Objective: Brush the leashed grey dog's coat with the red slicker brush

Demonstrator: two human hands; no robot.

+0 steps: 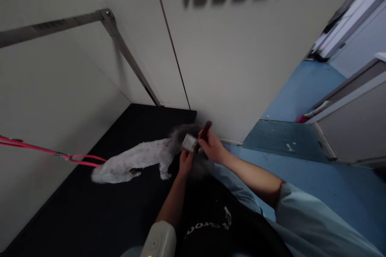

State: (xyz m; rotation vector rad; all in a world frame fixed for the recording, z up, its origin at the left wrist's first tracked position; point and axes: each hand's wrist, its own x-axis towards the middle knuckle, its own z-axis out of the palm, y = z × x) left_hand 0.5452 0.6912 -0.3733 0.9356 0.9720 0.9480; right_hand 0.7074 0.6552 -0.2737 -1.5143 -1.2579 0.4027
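A small dog (135, 156) with a close-clipped white body stands on the black table, its fluffy grey head end turned toward me and smeared by motion. My right hand (212, 148) grips the reddish-brown handle of a slicker brush (189, 143), whose pale rectangular head lies against the grey fur. Just below the brush head, my left hand (185, 162) is closed at the fur. What its fingers pinch is hidden by the brush and the blur.
A pink leash (45, 150) runs from the left to the dog's rear. The black tabletop (90, 217) meets a pale wall (226, 68). A jointed metal arm (129, 56) rises from the table's back edge. Blue floor (310, 88) lies to the right, beside a low partition (356, 120).
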